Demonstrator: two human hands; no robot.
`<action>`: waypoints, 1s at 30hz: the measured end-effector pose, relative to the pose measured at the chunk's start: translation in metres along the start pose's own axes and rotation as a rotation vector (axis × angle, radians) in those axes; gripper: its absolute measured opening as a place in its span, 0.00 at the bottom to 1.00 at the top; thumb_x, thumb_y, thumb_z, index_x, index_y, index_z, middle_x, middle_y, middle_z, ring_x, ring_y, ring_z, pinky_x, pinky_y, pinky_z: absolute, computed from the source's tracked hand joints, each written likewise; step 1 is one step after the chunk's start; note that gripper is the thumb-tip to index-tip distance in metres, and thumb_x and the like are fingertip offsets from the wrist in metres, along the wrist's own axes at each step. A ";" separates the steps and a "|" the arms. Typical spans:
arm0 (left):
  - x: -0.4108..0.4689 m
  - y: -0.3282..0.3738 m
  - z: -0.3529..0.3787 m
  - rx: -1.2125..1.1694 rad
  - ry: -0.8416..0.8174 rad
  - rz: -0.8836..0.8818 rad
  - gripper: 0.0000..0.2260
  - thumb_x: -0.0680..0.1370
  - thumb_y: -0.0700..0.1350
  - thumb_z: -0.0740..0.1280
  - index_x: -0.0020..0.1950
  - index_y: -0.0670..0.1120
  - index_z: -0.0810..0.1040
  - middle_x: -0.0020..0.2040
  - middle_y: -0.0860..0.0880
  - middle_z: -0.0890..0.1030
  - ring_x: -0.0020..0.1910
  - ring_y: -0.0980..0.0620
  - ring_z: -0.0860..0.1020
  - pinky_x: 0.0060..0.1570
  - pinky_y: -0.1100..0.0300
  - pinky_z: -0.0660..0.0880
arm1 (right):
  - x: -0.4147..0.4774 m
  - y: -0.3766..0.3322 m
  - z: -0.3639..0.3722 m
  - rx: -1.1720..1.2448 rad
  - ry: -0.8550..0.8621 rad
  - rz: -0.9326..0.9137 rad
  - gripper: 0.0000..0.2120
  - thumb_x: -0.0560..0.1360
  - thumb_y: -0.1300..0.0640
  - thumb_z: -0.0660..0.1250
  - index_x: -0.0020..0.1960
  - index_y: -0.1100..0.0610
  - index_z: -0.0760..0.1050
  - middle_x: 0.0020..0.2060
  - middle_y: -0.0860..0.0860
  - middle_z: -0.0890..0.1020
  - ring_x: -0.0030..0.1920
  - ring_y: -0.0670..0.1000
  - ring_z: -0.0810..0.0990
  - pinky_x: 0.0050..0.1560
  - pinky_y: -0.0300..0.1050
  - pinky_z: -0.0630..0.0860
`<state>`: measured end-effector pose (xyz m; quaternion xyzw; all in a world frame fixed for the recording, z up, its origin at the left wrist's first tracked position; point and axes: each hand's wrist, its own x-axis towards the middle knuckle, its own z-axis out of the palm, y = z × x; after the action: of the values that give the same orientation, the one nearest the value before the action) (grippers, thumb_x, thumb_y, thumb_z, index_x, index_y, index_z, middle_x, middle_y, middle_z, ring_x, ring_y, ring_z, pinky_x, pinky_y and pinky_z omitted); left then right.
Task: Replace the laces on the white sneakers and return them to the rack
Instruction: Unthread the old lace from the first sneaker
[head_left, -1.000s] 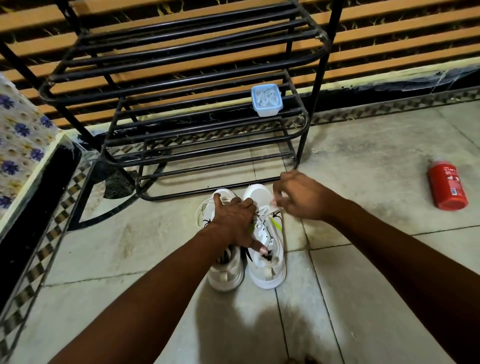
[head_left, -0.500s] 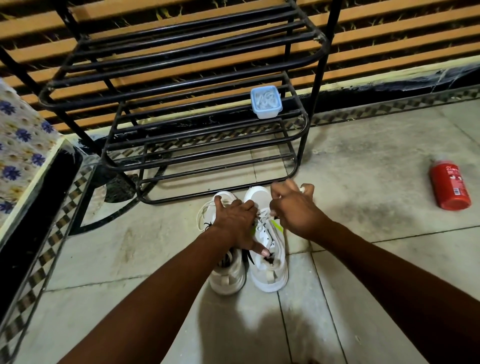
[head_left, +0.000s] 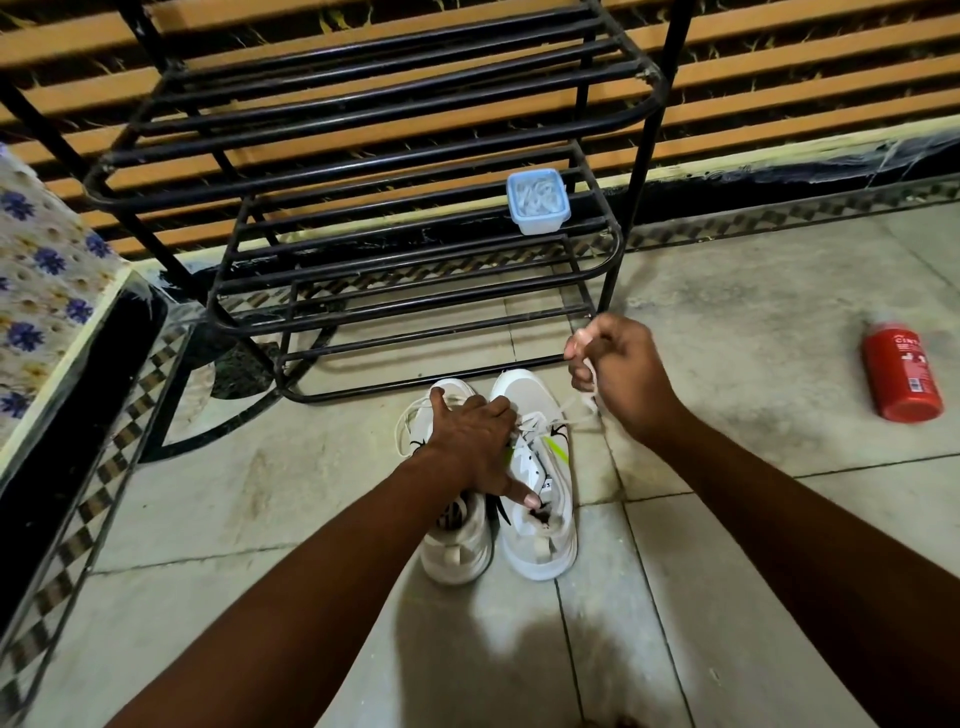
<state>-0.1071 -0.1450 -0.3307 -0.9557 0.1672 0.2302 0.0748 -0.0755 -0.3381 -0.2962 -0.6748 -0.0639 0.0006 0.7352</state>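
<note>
Now flat white lace (head_left: 570, 404), right hand (head_left: 621, 376)

My view: pale tiled floor (head_left: 753, 322), chequered border strip (head_left: 779, 215), orange slatted wall (head_left: 805, 67) behind, floral-covered furniture (head_left: 47, 291) at left

Looks like a lived-in home, at a corner kept for footwear. Shows a black metal shoe rack (head_left: 671, 78) standing on a worn stone-tiled floor (head_left: 753, 338) against a wooden-slatted wall (head_left: 805, 70), beside a flower-printed cloth (head_left: 47, 291), with a red bottle (head_left: 901, 376) lying on the tiles.
</note>
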 end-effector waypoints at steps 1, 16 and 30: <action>0.000 0.000 0.000 0.001 0.000 0.001 0.55 0.62 0.82 0.65 0.80 0.51 0.61 0.78 0.53 0.63 0.78 0.45 0.61 0.70 0.20 0.46 | -0.002 0.002 -0.002 -0.181 -0.062 -0.079 0.14 0.80 0.68 0.58 0.38 0.57 0.73 0.35 0.54 0.79 0.29 0.49 0.73 0.31 0.45 0.70; 0.001 0.000 0.002 -0.004 0.009 -0.002 0.56 0.61 0.83 0.65 0.80 0.51 0.61 0.79 0.52 0.63 0.79 0.44 0.62 0.69 0.21 0.45 | -0.006 0.046 -0.002 -1.356 -0.678 -0.411 0.08 0.75 0.51 0.66 0.42 0.54 0.79 0.37 0.51 0.77 0.44 0.57 0.78 0.44 0.49 0.75; 0.000 0.000 0.003 -0.027 0.026 0.006 0.54 0.62 0.82 0.66 0.79 0.50 0.62 0.75 0.53 0.66 0.77 0.45 0.64 0.68 0.20 0.47 | -0.012 0.048 0.018 -1.570 -0.440 -0.376 0.23 0.76 0.36 0.65 0.38 0.56 0.80 0.37 0.54 0.83 0.46 0.56 0.79 0.45 0.46 0.68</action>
<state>-0.1089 -0.1441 -0.3336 -0.9591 0.1681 0.2200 0.0588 -0.0850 -0.3175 -0.3432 -0.9535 -0.2991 -0.0351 0.0103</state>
